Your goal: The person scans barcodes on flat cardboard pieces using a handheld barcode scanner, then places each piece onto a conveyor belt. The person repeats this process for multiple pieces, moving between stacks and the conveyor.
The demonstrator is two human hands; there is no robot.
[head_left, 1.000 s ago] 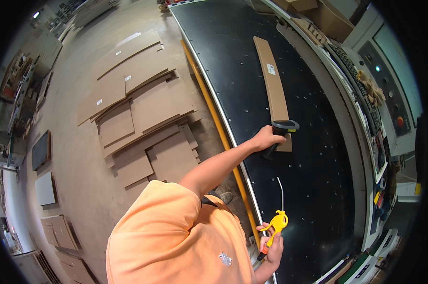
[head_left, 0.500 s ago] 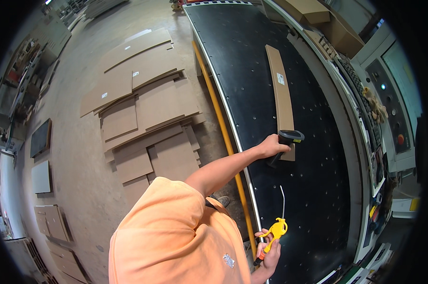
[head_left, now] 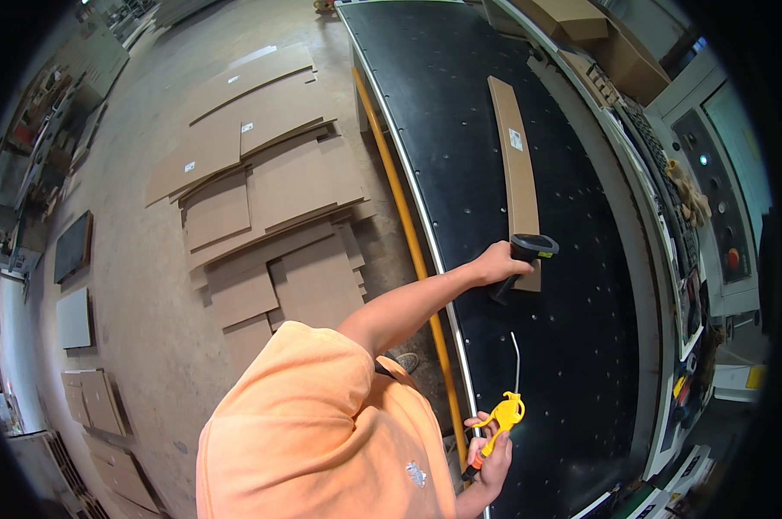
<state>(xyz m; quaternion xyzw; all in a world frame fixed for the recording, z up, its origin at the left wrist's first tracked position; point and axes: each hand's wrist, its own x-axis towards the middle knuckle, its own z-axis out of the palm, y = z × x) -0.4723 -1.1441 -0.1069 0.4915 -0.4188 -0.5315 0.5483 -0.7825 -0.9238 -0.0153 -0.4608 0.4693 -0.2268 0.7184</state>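
My left hand (head_left: pixel 497 264) is closed round the handle of a black barcode scanner (head_left: pixel 534 247), its head above the near end of a long narrow brown board (head_left: pixel 515 164). A white label (head_left: pixel 515 139) is stuck on that board, which lies lengthwise on the black table (head_left: pixel 443 147). Lower in the picture, by the table's left edge, my right hand (head_left: pixel 493 467) grips a yellow air blow gun (head_left: pixel 507 413). Its thin bent metal nozzle (head_left: pixel 518 362) points away over the tabletop. An orange and black hose fitting (head_left: pixel 472 467) shows at the gun's lower end.
Stacks of flat brown panels (head_left: pixel 296 182), a few labelled, lie on the floor to the left. A yellow rail (head_left: pixel 408 229) runs along the table's left side. A control panel (head_left: pixel 720 195) with buttons and a keyboard (head_left: pixel 646 147) are at the right. Cardboard boxes (head_left: pixel 616 52) stand far right.
The view has shifted slightly. Both hands keep their holds on the scanner and the air blow gun, with hardly any movement; the board stays in place.
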